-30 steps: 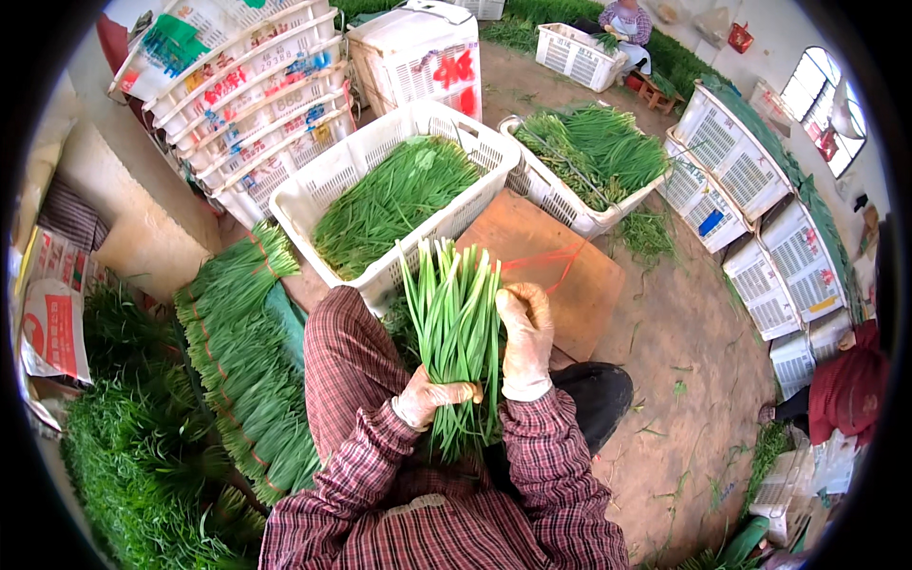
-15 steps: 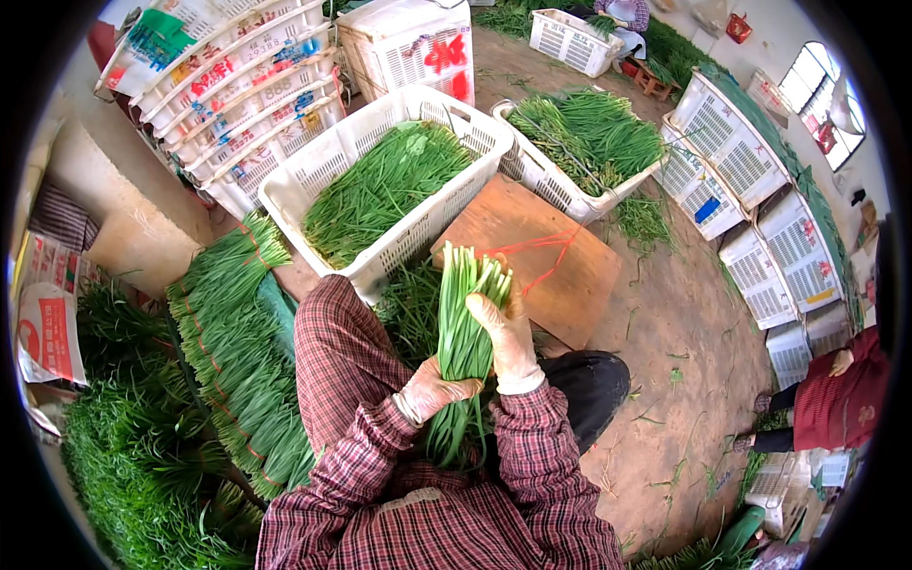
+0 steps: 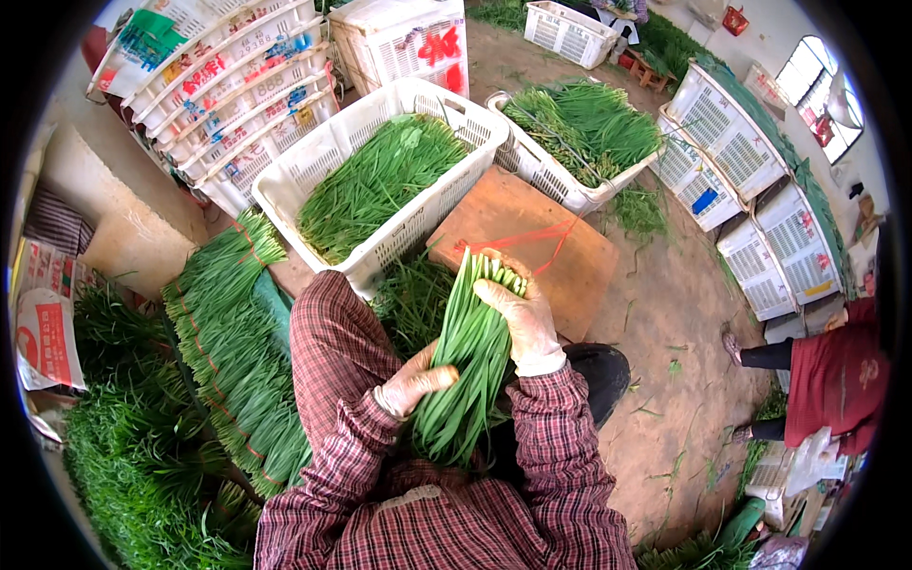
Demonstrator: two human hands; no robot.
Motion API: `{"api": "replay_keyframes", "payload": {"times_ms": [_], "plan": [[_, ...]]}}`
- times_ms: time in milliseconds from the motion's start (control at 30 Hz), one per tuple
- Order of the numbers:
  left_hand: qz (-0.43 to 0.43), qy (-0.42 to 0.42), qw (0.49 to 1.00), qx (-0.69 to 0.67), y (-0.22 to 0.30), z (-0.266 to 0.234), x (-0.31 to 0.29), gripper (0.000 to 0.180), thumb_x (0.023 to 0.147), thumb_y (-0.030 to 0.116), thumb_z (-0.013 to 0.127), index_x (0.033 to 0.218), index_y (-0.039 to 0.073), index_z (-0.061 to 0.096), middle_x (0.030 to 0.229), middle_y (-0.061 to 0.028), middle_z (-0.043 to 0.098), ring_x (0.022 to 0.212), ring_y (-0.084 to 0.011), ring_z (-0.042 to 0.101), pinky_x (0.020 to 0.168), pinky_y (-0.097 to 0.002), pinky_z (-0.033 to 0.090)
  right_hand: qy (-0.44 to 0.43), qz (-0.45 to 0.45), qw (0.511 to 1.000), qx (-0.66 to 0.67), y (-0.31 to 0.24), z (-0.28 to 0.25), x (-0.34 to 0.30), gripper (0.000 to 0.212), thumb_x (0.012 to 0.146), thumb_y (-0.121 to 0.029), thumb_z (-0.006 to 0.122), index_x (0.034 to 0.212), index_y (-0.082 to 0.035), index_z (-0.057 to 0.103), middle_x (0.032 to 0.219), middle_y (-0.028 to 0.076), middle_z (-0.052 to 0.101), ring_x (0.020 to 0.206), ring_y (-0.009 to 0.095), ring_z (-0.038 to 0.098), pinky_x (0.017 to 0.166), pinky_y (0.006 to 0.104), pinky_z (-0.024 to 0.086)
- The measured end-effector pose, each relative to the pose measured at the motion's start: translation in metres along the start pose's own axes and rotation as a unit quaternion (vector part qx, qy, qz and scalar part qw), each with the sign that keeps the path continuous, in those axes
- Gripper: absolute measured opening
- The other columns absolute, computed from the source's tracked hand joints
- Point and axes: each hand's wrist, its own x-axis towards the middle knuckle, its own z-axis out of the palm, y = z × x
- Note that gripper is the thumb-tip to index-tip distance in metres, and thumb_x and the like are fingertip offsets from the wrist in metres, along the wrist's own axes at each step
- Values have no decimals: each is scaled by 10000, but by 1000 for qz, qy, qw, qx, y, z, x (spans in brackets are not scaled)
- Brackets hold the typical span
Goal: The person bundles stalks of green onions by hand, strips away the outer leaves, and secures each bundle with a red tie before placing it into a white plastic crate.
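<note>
A bunch of green chives (image 3: 465,356) stands upright over my lap, its pale cut ends at the top and its leaves fanning out below. Near those pale ends, my right hand (image 3: 521,323), in a thin whitish glove, is closed around the bunch, thumb across its front. My left hand (image 3: 415,382), gloved too, is at the left edge of the leaves with thumb and fingers apart; the bunch partly hides its fingertips. Loose chives (image 3: 413,309) lie beyond my knee, beside a wooden board (image 3: 532,237) with red string on it.
Two white crates, a larger one (image 3: 380,256) and another (image 3: 579,198), hold chives ahead. Tied chives (image 3: 223,351) lie in a row at left, by a loose green heap (image 3: 123,456). Crates (image 3: 237,95) are stacked behind. A person in a red apron (image 3: 836,389) stands at right.
My left hand has loosened from the bunch and shifted left, and the leaves have spread wider. My right hand has moved slightly right and down. The person at right has shifted a foot.
</note>
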Motion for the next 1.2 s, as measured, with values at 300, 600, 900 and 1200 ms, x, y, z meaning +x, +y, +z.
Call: {"api": "replay_keyframes", "payload": {"times_ms": [300,600,900,1200], "plan": [[55,104,988,-96,13,-4,26,437,984,321,627,1315,47,547,1159,-42,668,1001,-132,638,890,-284,521,-19,11,1000,-13,3,16,-3,460,845,-33,771,1261,-24,574,1148,43,647,1008,136,629,917,278,520],[19,40,999,-11,9,-32,27,330,988,310,616,1162,29,610,1045,-8,678,933,-108,626,860,-268,507,-30,-11,999,-32,-2,16,3,355,849,-39,769,1161,-32,601,1051,26,663,946,122,637,871,253,525],[-61,2,994,90,49,-9,27,496,985,360,612,1315,-8,570,1156,-66,676,1016,-149,637,924,-295,507,-132,111,984,36,-19,12,-3,639,878,-68,713,1451,-45,432,1127,151,670,1021,285,684,866,405,589],[93,63,979,168,65,-13,23,503,963,210,656,1389,-6,497,1256,-123,648,1138,-187,612,1022,-313,460,-40,-54,989,129,-37,-10,-8,342,887,-27,676,1218,-21,590,957,114,679,933,300,695,853,456,592]]}}
